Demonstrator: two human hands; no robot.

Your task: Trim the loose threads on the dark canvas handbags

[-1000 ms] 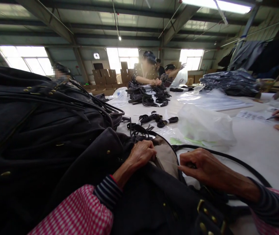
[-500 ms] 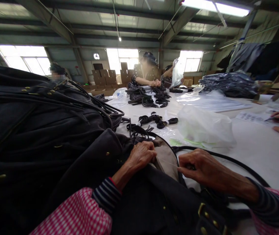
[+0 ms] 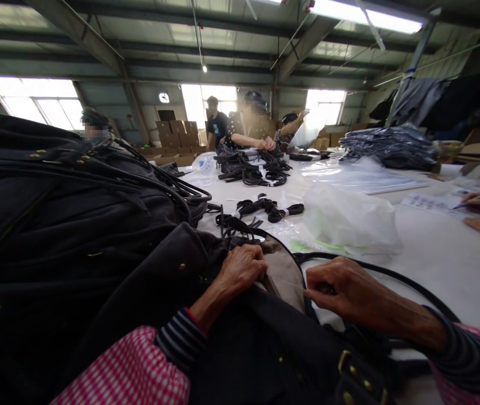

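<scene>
A long white table (image 3: 442, 259) ran down a workshop with bright windows and steel beams overhead. At its near end lay a dark bag (image 3: 265, 343) with its tan lining (image 3: 284, 273) showing at the open mouth, beside a tall stack of black bags (image 3: 54, 214). The left hand (image 3: 242, 269) was closed on the bag's rim, fingers curled over the edge. The right hand (image 3: 341, 289) pinched something small and dark at the opposite rim; what it was could not be made out. A crumpled plastic bag (image 3: 349, 216) and bundles of black straps (image 3: 269, 208) lay farther along, where other people worked.
</scene>
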